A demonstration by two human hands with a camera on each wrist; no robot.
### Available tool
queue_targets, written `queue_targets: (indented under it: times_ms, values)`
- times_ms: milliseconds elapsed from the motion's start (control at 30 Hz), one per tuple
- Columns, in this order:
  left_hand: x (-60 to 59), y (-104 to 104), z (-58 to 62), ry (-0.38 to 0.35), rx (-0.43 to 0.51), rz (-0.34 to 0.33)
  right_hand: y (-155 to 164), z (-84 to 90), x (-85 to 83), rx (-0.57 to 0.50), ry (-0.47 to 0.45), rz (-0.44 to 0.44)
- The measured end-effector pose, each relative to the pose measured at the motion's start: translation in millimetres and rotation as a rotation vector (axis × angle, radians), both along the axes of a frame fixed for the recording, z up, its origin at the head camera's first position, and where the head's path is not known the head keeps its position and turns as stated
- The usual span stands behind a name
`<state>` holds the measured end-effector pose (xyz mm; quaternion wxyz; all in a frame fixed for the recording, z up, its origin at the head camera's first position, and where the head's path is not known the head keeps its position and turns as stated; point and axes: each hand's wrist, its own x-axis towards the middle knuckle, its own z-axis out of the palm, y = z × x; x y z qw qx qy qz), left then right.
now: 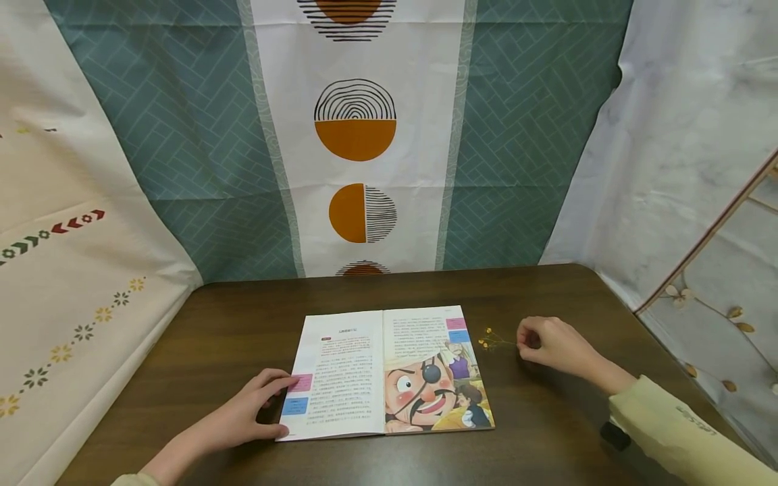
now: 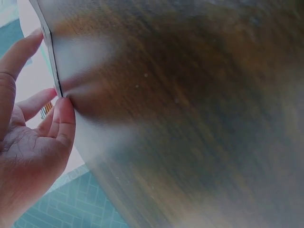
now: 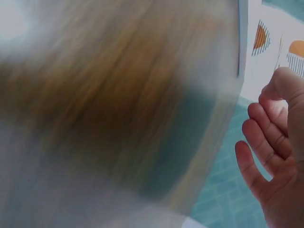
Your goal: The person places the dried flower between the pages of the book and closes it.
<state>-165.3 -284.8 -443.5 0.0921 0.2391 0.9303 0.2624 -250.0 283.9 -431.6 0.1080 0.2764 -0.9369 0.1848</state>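
Note:
An open book lies on the table, with text on its left page and a cartoon pirate with an eye patch on its right page. My left hand rests at the book's left edge, index fingertip by the pink tab and thumb at the lower corner. In the left wrist view, the fingertips of this hand touch the book's edge. To the right of the book, my right hand pinches the thin stem of a small yellow flower sprig between thumb and index finger; its blossoms point toward the book.
The dark wooden table has a patterned teal and white cloth hanging behind it. Light fabric drapes on the left, and a pale floral cloth on the right. A dark object shows at the right sleeve.

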Motion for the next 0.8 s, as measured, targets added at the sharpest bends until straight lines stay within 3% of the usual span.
queue_targets:
  times_ms: [233,800]
  values:
    - [1.0,0,0.5,-0.002,0.008,-0.006,-26,8.2,-1.0,-0.019,-0.02,-0.039]
    - [0.4,-2,-1.9,0.033,0.015,-0.032,-79,25.7,-11.4,-0.065,-0.121,0.005]
